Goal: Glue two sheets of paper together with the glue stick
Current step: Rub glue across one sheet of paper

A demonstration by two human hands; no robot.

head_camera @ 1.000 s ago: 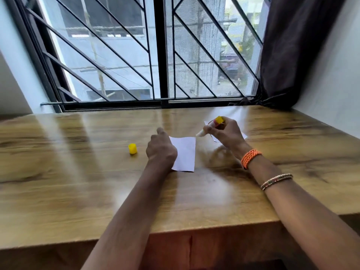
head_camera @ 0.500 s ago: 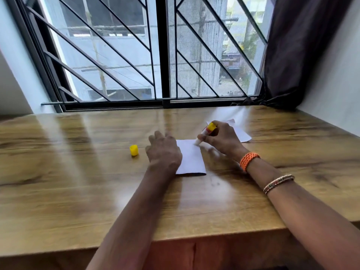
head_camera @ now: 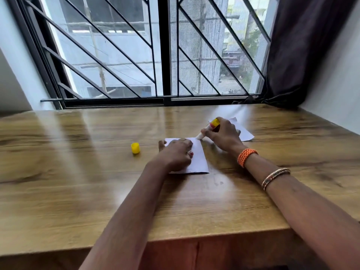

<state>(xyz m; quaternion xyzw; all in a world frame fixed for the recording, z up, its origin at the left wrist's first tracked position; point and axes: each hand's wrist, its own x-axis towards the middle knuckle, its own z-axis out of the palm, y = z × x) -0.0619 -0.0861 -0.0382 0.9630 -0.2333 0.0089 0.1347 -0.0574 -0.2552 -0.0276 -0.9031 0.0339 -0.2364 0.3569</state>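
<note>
A small white paper sheet [head_camera: 198,159] lies flat on the wooden table [head_camera: 78,182]. My left hand [head_camera: 175,154] rests on its left half, fingers spread, pressing it down. My right hand [head_camera: 224,134] grips an uncapped yellow glue stick [head_camera: 207,130], tilted, with its white tip touching the sheet's far right corner. A second white sheet [head_camera: 244,133] lies beyond, partly hidden under my right hand. The glue stick's yellow cap [head_camera: 135,148] stands alone on the table, left of my left hand.
A barred window [head_camera: 163,49] runs along the table's far edge. A dark curtain [head_camera: 303,51] hangs at the right, with a white wall [head_camera: 339,78] beside it. The table's front edge is near my elbows.
The glue stick's tip came down from above the table onto the sheet's far right corner. My left hand slid further onto the sheet and flattened. The camera tilted slightly.
</note>
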